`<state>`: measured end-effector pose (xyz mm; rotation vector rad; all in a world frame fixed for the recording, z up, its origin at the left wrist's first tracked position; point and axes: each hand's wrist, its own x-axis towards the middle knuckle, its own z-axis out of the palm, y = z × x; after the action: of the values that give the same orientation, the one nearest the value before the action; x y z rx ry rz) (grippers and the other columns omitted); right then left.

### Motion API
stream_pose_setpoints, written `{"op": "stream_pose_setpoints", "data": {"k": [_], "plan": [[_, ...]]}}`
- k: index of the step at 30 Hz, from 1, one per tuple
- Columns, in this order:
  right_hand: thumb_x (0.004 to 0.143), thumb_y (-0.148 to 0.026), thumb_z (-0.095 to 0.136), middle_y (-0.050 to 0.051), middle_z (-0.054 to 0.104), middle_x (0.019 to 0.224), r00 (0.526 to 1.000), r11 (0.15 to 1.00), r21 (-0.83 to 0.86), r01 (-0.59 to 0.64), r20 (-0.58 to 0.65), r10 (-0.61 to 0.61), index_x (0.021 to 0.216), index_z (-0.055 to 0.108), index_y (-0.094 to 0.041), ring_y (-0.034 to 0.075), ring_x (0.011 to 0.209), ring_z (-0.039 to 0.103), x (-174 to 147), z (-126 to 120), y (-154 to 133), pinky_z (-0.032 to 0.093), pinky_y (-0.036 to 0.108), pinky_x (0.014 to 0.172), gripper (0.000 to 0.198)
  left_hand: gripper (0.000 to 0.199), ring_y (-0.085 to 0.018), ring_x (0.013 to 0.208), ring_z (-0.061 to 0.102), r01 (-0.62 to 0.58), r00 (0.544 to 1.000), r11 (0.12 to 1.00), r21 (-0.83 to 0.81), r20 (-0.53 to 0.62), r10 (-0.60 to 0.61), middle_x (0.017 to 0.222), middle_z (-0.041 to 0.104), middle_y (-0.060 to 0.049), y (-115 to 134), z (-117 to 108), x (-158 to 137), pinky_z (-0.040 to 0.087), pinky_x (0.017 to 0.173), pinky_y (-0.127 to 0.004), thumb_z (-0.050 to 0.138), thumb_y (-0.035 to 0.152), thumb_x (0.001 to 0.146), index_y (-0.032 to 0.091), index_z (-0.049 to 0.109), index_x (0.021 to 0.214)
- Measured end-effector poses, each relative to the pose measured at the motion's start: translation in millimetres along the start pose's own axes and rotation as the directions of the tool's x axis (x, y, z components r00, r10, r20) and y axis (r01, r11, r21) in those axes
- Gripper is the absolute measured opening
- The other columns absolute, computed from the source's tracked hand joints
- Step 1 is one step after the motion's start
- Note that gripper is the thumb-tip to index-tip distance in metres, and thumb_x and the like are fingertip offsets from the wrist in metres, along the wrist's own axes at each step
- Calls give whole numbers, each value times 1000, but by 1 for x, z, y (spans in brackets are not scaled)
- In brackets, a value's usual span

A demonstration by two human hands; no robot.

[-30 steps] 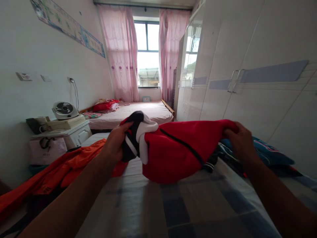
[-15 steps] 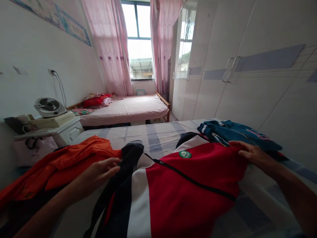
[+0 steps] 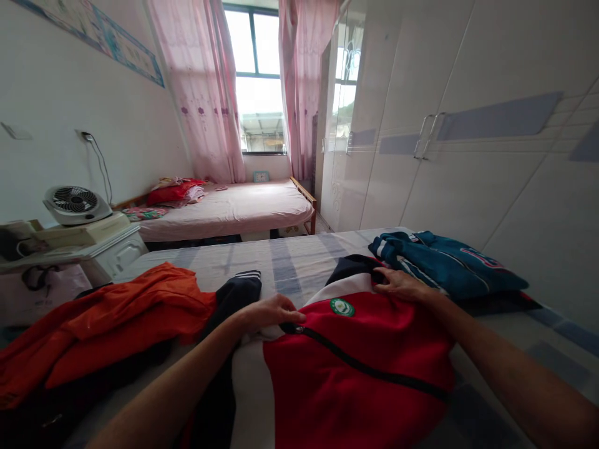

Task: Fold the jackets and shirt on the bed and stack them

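A red, white and navy zip-up jacket (image 3: 327, 380) with a round green badge lies spread on the bed in front of me. My left hand (image 3: 274, 313) pinches its edge near the top of the black zipper. On the far side of the badge, my right hand (image 3: 400, 285) grips the fabric by the white and navy band, fingertips partly tucked behind it. An orange garment (image 3: 140, 312) lies crumpled to the left, beside a dark sleeve (image 3: 238, 290) with white stripes. A folded teal jacket (image 3: 449, 259) rests beyond my right forearm.
The striped bed sheet (image 3: 285, 268) stretches beneath the clothes. At left, a small fan (image 3: 77, 202) stands on a white cabinet (image 3: 116, 252), with a paper bag (image 3: 44, 287) near it. A pink-covered bed (image 3: 234, 209) is behind, and a white wardrobe (image 3: 421, 193) lines the right.
My left hand has moved right onto the jacket's zipper top. The right hand has shifted left from the jacket's far right edge to its upper band. The view has turned slightly right.
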<state>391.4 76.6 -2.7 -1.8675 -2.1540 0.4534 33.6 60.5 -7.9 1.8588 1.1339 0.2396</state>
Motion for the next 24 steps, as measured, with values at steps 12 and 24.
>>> {"op": "stream_pose_setpoints", "data": {"k": [12, 24], "plan": [[84, -34, 44, 5, 66, 83, 712, 959, -5, 285, -669, -215, 96, 67, -15, 19, 76, 58, 70, -71, -125, 44, 30, 75, 33, 40, -16, 58, 59, -227, 759, 915, -334, -649, -49, 72, 67, -1, 46, -70, -90, 45, 51, -25, 64, 45, 71, 19, 66, 101], [84, -45, 44, 14, 59, 101, 893, 994, -105, -4, -448, -43, 97, 60, -19, 27, 89, 59, -5, 17, -92, 47, 38, 73, 33, 58, -32, 117, 49, 290, 470, 906, 309, -870, 147, 124, 55, -14, -58, -88, -120, 38, 98, -39, 45, 48, 83, 10, 47, 126]]}}
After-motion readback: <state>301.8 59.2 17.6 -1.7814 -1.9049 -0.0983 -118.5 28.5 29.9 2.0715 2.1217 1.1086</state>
